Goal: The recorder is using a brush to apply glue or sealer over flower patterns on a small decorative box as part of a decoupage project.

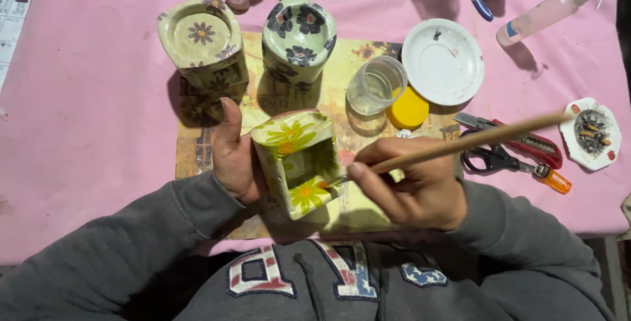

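Steadying a square flowered pot (299, 163) tipped on its side, the left hand (233, 153) clamps its wall while the right hand (417, 186) pinches a paintbrush (460, 143), the tip touching the pot's rim. A slip could smear the yellow flowers. Beyond the right hand stand a water cup (374, 86), a yellow lid (407, 108) and scissors (509, 157); two finished pots (204, 45) sit beyond the left.
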